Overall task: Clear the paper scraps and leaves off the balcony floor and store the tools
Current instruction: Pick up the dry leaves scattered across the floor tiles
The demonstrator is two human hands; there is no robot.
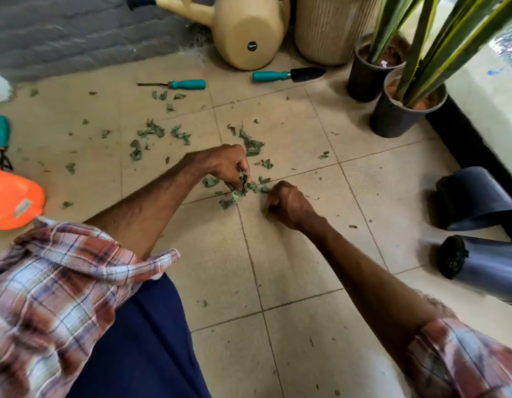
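The left hand [229, 166] is pinching a small clump of leaves [243, 187] right at frame centre, fingertips pointing down at the balcony floor [277, 268]. The right hand [289, 203] is sitting just to the lower right of that clump, fingers curled under, and I cannot tell whether it is holding scraps or nothing at all. So the clump is lying between the two hands, touching the left one and just beside the right, within reach of both. What is mattering for the next reach, I'd say, is the rest of the scatter [152, 130]: it is spreading up and to the left of centre, on the left hand's side and well apart from the right. The teal-handled tools are lying further off, the trowel [286, 73] and the weeder [187, 84] lengthwise across the upper frame, the hand rake [2, 136] at the left edge.
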